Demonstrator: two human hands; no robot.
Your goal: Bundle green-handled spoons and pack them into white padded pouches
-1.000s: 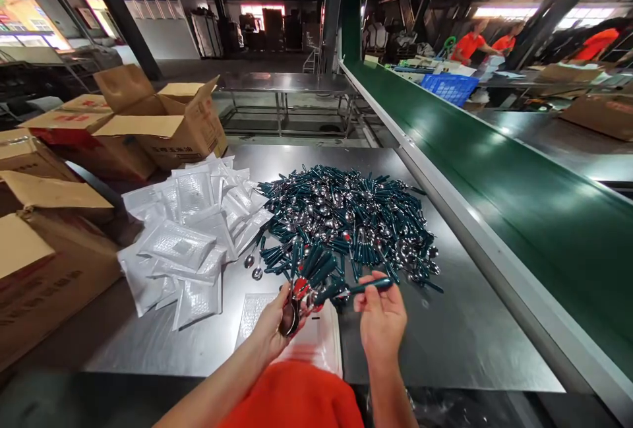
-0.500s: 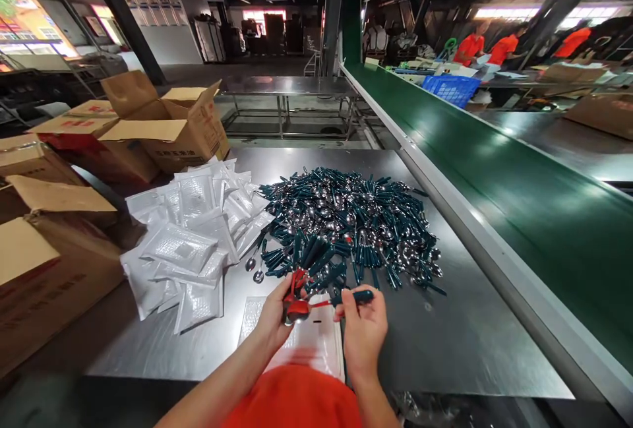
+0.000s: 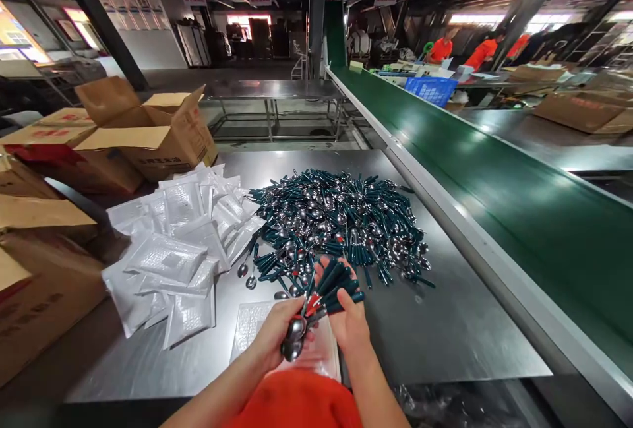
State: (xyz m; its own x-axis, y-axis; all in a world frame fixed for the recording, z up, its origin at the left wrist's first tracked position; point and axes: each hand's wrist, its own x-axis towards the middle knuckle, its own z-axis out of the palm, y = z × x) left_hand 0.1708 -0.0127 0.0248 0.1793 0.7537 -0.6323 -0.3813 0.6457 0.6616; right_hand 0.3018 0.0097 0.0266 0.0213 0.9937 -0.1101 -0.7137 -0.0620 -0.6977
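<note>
My left hand point(image 3: 279, 328) is closed around the bowl end of a bunch of spoons point(image 3: 332, 286) with dark green handles. Their shiny metal bowls stick out below its fingers. At the handle end, my right hand point(image 3: 352, 319) cups the same bunch, thumb over the handles and fingers behind them. Just beyond both hands lies a large heap of similar spoons point(image 3: 341, 217). Beneath the hands is a flat stack of white bubble mailers point(image 3: 247, 326), partly hidden by my arms.
A pile of filled white bubble mailers point(image 3: 171, 253) lies to the left on the metal table point(image 3: 435, 342). Open cardboard boxes point(image 3: 163, 141) stand beyond it. A green conveyor belt point(image 3: 445, 131) runs along the right. People in orange shirts point(image 3: 479, 53) are far off at the right.
My right hand has gone from holding a single spoon by its handle to cupping the handles of the whole bunch. The bunch now slants to the right, and the view has shifted slightly.
</note>
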